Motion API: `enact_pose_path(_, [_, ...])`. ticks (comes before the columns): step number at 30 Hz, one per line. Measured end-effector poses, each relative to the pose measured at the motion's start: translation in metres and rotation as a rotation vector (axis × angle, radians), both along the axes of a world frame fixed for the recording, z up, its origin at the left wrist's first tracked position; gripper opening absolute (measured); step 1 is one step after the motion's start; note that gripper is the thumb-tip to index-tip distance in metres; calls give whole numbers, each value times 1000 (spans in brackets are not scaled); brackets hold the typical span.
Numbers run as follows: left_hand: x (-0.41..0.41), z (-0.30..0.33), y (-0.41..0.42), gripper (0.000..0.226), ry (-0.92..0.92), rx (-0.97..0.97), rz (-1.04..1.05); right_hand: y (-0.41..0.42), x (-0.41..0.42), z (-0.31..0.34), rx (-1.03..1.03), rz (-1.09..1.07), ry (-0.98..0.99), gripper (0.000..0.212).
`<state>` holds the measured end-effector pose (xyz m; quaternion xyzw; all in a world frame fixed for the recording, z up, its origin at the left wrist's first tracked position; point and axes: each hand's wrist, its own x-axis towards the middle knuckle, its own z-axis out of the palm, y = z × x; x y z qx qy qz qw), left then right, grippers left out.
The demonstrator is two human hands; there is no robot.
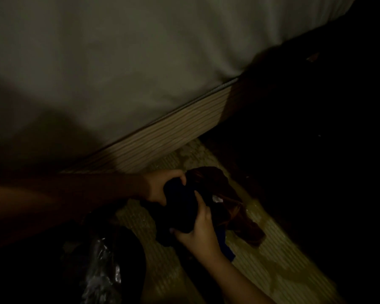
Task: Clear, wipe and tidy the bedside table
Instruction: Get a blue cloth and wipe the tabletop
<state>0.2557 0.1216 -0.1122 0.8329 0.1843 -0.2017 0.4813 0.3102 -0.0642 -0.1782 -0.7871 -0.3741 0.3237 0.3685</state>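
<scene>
Both our hands, left hand (160, 187) and right hand (199, 227), grip a dark bundled cloth (180, 207) at lower centre of the frame, above the pale woven floor mat (272, 255). No bedside table shows, so we judge wiping and tidying still ahead.

The bed (119, 62) wears smooth matt pale cloth; just under it its frame board (173, 132) shows ribbed, wood-grained laminate. Below the board lies a woven mat (272, 249), ridged and matt. Over the mat, soft dark cloth (180, 207) and reddish-brown fabric (228, 198). Left of the mat, crinkled glossy plastic (101, 270).
</scene>
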Motion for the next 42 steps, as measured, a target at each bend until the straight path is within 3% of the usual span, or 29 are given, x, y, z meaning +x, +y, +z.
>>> enact_pose_path(3, [0,48,-11,61,-91,-56,85,-8,5,39,124,-103,-98,87])
enact_pose_path(6, [1,115,-26,54,-230,-141,98,-27,16,88,269,-149,-116,83])
enact_pose_path(8, [5,161,-35,49,-303,-138,67,-36,25,131,362,-156,65,87])
enact_pose_path(12, [48,239,-47,48,-523,-190,-30,-31,62,214,522,-476,819,64])
enact_pose_path(15, [90,293,-63,46,-535,-294,8,-54,92,293,642,-585,784,39])
enact_pose_path(17, [113,328,-75,35,-711,-318,-1,-74,103,358,639,-588,821,28])
enact_pose_path(18, [122,348,-81,38,-748,-337,-21,-87,108,377,593,-560,717,19])
enact_pose_path(19, [130,368,-87,43,-758,-346,-85,-97,108,401,648,-436,647,27])
enact_pose_path(21, [156,399,-100,55,-802,-328,-162,-114,121,435,684,-330,476,90])
enact_pose_path(22, [172,406,-105,56,-830,-334,-169,-122,137,443,654,-382,360,104])
enact_pose_path(23, [191,416,-113,56,-849,-335,-179,-128,152,456,662,-454,362,104])
enact_pose_path(25, [225,429,-134,59,-881,-362,-173,-146,181,483,722,-585,410,78])
enact_pose_path(28, [267,440,-158,63,-907,-393,-190,-166,222,525,656,-655,289,50])
enact_pose_path(34, [329,439,-172,66,-962,-341,-227,-187,301,560,592,-617,-50,33])
enact_pose_path(37, [347,412,-150,60,-937,-82,-239,-184,332,529,337,-529,-322,35])
enact_pose_path(40, [331,362,-111,42,-863,376,-138,-182,338,465,-257,-253,-637,50])
enact_pose_path(42, [311,331,-89,41,-866,635,-12,-182,330,436,-439,-80,-833,58])
